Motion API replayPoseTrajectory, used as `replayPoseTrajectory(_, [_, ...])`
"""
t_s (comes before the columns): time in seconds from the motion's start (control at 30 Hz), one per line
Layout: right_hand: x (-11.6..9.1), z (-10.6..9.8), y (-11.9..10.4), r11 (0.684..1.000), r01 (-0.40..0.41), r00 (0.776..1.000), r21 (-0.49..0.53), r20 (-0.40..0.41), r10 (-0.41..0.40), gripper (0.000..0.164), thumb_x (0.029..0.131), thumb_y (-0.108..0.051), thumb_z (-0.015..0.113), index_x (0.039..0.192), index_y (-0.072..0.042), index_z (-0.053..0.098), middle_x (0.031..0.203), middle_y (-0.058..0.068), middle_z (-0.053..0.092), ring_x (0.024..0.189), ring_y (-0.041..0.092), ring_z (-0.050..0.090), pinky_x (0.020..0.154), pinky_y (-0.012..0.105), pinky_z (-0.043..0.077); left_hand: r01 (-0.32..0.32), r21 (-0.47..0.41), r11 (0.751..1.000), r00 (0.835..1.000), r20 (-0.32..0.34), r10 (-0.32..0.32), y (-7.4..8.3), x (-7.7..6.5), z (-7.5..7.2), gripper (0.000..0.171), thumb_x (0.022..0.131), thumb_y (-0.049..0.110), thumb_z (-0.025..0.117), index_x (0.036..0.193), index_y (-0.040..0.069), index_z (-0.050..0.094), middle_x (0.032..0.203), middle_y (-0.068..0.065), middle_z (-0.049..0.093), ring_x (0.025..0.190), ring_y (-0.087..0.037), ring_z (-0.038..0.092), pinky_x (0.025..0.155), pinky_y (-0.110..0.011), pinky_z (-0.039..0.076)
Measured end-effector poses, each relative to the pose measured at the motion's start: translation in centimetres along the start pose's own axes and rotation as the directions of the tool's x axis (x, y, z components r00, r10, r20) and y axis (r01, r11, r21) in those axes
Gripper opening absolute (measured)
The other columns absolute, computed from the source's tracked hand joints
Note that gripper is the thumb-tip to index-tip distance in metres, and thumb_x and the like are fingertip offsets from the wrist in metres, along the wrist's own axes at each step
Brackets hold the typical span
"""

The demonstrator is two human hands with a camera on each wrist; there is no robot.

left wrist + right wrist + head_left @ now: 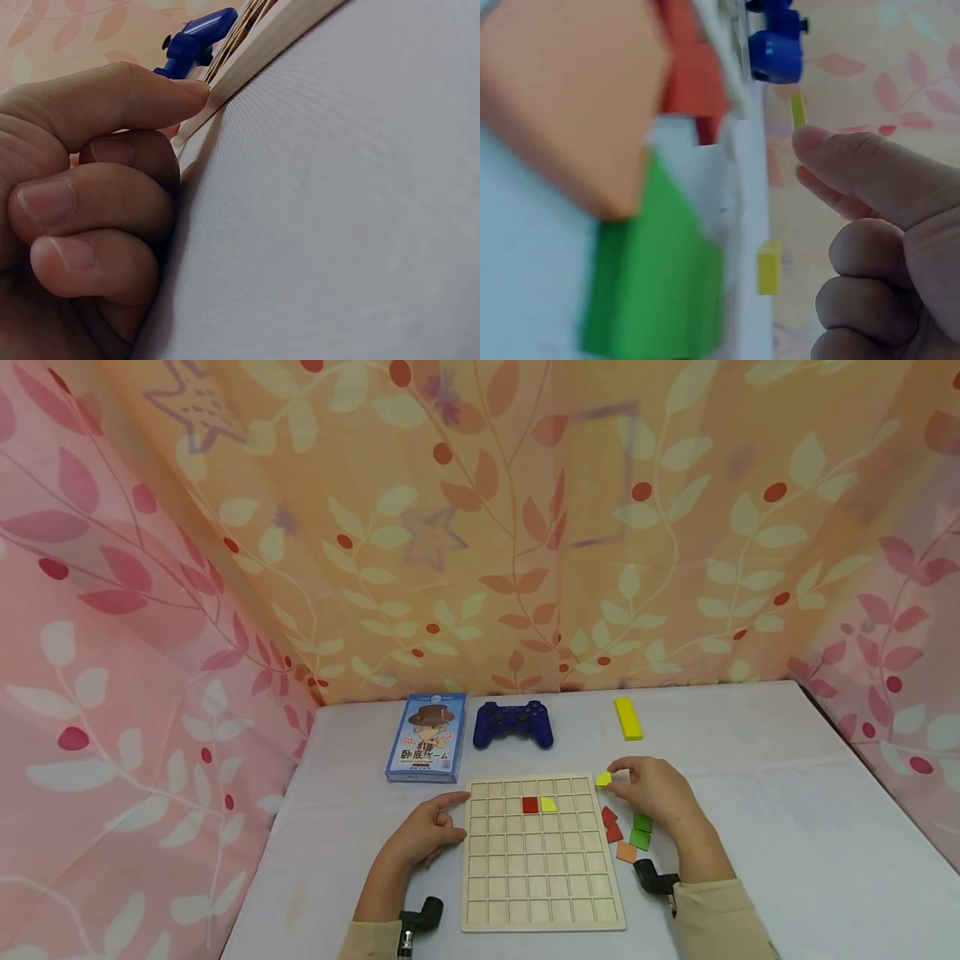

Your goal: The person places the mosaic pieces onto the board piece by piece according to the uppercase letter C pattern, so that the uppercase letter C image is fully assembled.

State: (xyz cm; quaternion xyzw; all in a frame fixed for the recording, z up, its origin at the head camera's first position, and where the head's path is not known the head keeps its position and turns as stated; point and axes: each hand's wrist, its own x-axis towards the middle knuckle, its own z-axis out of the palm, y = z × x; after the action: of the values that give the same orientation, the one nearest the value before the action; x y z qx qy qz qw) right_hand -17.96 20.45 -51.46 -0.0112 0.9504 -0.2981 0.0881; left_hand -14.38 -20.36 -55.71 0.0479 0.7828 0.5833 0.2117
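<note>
A pale wooden grid board [558, 864] lies in the middle of the table, with a red square tile [530, 805] and a yellow quarter-round tile [548, 805] side by side in its second row from the top. My right hand [654, 789] pinches another small yellow tile [603, 779] between thumb and forefinger, just off the board's upper right corner; in the right wrist view this tile [798, 109] shows edge-on. My left hand [422, 832] is at the board's left side, its forefinger and thumb reaching the edge. The left wrist view shows several of its fingers [97, 202] bent.
Right of the board lie red tiles [614, 832], green tiles [640, 839] and an orange tile [626, 852]. Toward the back are a blue card-game box [426, 739], a blue game controller [513, 725] and a yellow bar [628, 718]. A patterned curtain [480, 527] hangs behind the table.
</note>
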Motion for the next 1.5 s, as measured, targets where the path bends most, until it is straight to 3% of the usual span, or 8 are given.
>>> replayPoseTrajectory(0.37, [-1.5,-2.1,-2.4,0.993,0.113,0.991,0.036,-0.079,-0.11,0.035,0.09,-0.029,0.08,0.121,-0.014,0.073,0.069,0.002,0.046,0.062,0.02,0.044,0.055,0.032,0.032,0.003,0.012,1.0,1.0,0.013,-0.003,0.3,-0.1,-0.3,0.067,0.088,0.004,0.076,0.151,0.012,0.052,0.058,0.003,0.048,0.035,-0.009,0.037,0.034,-0.024,0.034])
replayPoseTrajectory(0.87, [-3.1,-4.0,-5.6,0.977,0.199,0.969,0.07,-0.164,-0.186,0.031,0.091,-0.028,0.079,0.118,-0.015,0.075,0.065,0.0,0.041,0.058,0.018,0.041,0.053,0.03,0.03,-0.004,-0.008,1.0,1.0,0.023,0.004,0.3,-0.2,-0.5,0.068,0.087,0.002,0.076,0.15,0.007,0.05,0.058,0.002,0.048,0.034,-0.008,0.035,0.034,-0.024,0.032])
replayPoseTrajectory(1.07, [-3.5,-3.9,-7.1,0.956,0.27,0.947,0.116,-0.21,-0.242,0.027,0.09,-0.024,0.081,0.115,-0.015,0.076,0.062,-0.003,0.037,0.054,0.016,0.037,0.05,0.029,0.027,0.008,0.001,1.0,1.0,0.02,-0.008,0.5,-0.2,-0.3,0.068,0.088,0.004,0.076,0.151,0.009,0.051,0.058,0.003,0.049,0.035,-0.009,0.036,0.034,-0.023,0.033])
replayPoseTrajectory(1.5, [-4.1,-2.2,-9.9,0.925,0.341,0.927,0.169,-0.222,-0.301,0.028,0.09,-0.023,0.081,0.116,-0.015,0.075,0.059,-0.006,0.034,0.048,0.01,0.029,0.047,0.026,0.025,0.003,0.003,1.0,1.0,0.021,-0.003,0.2,0.0,-0.1,0.068,0.088,0.003,0.076,0.151,0.011,0.051,0.058,0.003,0.049,0.035,-0.009,0.037,0.034,-0.023,0.034])
